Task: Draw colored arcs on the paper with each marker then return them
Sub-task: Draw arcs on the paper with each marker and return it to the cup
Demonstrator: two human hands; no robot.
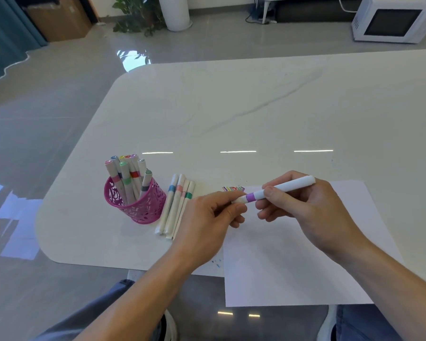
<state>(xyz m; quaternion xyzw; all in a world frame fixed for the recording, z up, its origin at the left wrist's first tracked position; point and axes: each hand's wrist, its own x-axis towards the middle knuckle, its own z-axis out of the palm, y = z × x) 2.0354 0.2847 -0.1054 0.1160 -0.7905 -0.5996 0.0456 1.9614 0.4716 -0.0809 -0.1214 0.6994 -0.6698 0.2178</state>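
A white marker with a purple band [278, 189] is held level over the top left of the white paper [295, 254]. My right hand [305, 210] grips its barrel. My left hand [212, 215] pinches the cap end at the marker's left tip. Small colored marks [233, 189] sit at the paper's top left corner. A pink mesh cup [140, 205] to the left holds several markers upright. Several capped markers [176, 205] lie side by side on the table between the cup and my left hand.
The white marble table [231, 114] stretches far behind the paper. Its front edge runs just under the paper, which overhangs it. A white microwave [394, 19] and a potted plant [138, 16] stand on the floor beyond.
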